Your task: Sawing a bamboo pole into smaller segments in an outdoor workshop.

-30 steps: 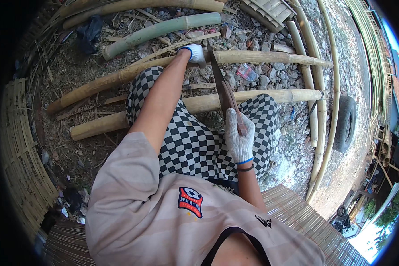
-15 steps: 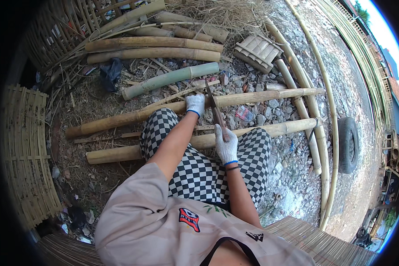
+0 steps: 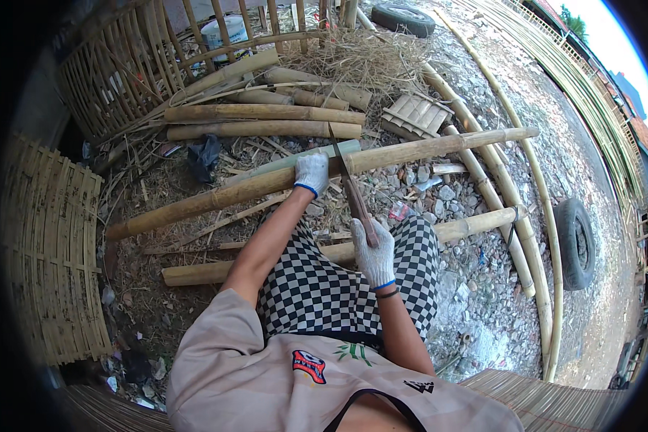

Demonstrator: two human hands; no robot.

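Observation:
My left hand (image 3: 312, 173), in a white knit glove, is wrapped round a long tan bamboo pole (image 3: 425, 150) that slants across in front of me. In my gloved right hand (image 3: 374, 253) is the brown handle of a handsaw (image 3: 351, 186). Its dark, narrowing blade crosses the pole just right of my left hand, tip pointing away; its teeth are too small to see. A second bamboo pole (image 3: 468, 228) passes by my checkered knees, nearer to me. Behind the held pole lies a greenish bamboo piece (image 3: 284, 160), partly hidden by it.
Cut bamboo lengths (image 3: 266, 129) lie stacked at the far left beside a black plastic bag (image 3: 204, 157). A slatted bamboo panel (image 3: 54, 252) stands left. Long poles (image 3: 507, 180) and a tyre (image 3: 574, 243) lie right, on stony ground. A bamboo bundle (image 3: 417, 114) sits beyond.
The held pole has risen off its earlier place and now covers part of the greenish piece. Both hands and the saw have moved with it; the view has tilted farther forward.

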